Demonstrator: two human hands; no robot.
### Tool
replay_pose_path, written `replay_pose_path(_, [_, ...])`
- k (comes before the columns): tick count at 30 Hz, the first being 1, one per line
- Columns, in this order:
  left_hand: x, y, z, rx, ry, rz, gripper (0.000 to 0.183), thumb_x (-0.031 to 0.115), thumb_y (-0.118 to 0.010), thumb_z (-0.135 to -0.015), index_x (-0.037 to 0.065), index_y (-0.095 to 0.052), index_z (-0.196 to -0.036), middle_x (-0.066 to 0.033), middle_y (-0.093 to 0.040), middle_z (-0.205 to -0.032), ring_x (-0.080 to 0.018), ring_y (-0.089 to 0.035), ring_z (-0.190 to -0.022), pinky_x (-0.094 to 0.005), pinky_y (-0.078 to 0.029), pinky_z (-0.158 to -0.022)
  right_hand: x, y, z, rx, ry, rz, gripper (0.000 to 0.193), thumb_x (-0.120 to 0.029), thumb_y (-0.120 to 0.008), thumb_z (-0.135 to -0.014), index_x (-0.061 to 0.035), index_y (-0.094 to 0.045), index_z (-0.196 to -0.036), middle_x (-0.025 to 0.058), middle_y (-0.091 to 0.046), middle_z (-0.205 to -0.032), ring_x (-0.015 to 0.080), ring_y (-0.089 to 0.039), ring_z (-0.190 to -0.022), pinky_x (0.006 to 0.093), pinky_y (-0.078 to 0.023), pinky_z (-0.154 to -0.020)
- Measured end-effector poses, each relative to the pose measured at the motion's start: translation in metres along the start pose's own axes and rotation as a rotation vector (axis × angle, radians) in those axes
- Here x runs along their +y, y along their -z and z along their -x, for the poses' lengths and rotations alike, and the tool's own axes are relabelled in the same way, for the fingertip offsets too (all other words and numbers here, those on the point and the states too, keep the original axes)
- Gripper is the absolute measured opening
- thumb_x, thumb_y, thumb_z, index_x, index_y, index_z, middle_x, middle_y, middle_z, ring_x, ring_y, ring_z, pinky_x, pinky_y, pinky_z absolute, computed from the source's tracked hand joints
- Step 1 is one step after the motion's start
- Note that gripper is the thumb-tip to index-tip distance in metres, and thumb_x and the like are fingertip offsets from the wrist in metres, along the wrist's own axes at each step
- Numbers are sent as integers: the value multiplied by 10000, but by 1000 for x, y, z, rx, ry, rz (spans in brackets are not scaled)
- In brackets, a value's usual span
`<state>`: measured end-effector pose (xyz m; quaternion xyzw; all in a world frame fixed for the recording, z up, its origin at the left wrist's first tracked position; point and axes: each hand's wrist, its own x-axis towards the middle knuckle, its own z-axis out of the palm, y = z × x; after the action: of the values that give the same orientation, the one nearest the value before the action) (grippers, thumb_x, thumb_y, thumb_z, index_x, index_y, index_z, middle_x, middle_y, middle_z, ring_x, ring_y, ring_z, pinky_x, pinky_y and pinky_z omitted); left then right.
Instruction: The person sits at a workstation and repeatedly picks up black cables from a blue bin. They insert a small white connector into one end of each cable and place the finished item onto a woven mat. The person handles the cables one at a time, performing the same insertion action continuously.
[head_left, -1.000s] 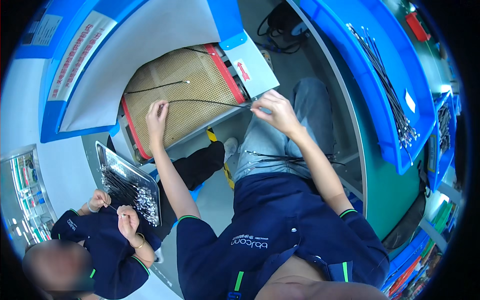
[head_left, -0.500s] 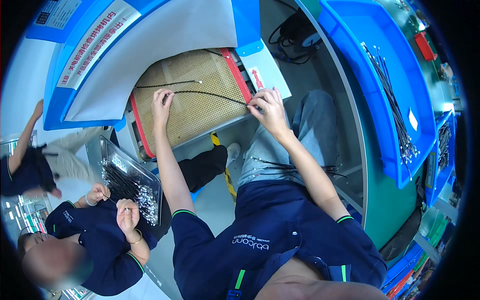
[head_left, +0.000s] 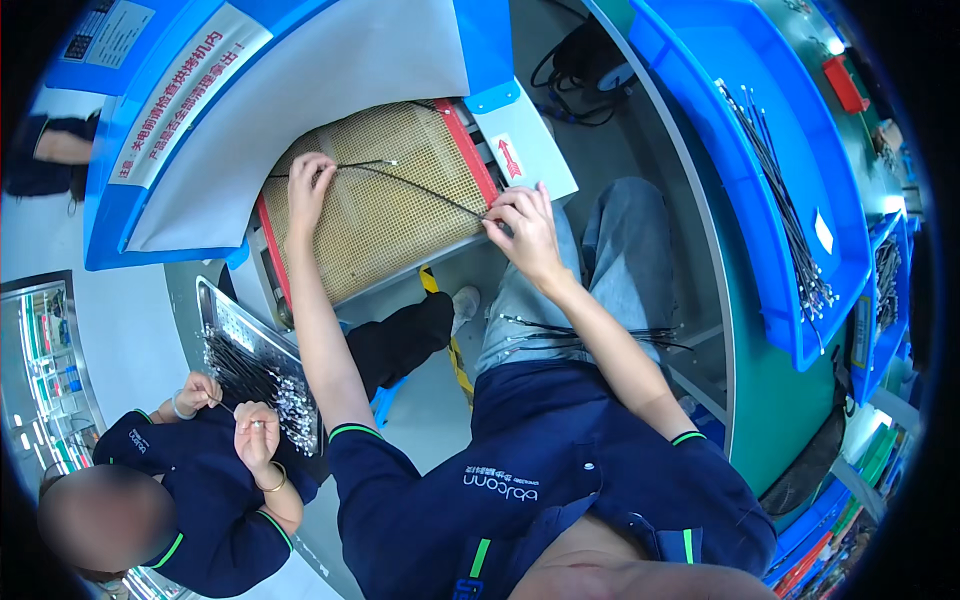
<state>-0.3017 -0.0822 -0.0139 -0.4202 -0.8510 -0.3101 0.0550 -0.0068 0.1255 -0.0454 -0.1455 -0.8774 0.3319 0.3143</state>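
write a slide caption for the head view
Seated worker's left hand and right hand lay a thin black cable across a tan mesh belt.

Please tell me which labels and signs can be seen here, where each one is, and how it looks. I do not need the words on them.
Long sign: on the blue machine cover, upper left; white strip, red characters.
Arrow label: on the grey plate right of the mesh belt; white, red arrow.
Small label: inside the blue tray, right; white rectangle.
Panel label: top left corner; pale, dark print.
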Motion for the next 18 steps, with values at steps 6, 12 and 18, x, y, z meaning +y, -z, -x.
replay_pose_path(6, [-2,-9,-56,-120,-61,-17,160,174,-624,-827,48,-643,-925,-117,-570,-1051,-273,-543,-1000,-357,-429,-870,-17,-18,1,38,-64,47,104,-117,-698,-700,-84,-618,-757,17,-562,-915,217,-522,-1031,566,-271,-1042])
replay_pose_path(12, [-2,-35,-71,-219,51,39,175,188,-621,-833,57,-641,-948,-129,-570,-1038,-285,-536,-998,-359,-424,-873,-19,-24,-1,50,-98,122,120,-114,-690,-703,-85,-604,-780,26,-554,-915,225,-515,-1027,568,-277,-1034])
replay_pose_path(18, [-2,-43,-67,-222,77,-65,228,224,-572,-878,91,-630,-1054,-118,-567,-1008,-273,-550,-960,-359,-432,-851,-22,-21,-2,30,-125,138,155,-137,-696,-710,-86,-603,-823,38,-549,-926,234,-511,-1031,567,-278,-1033])
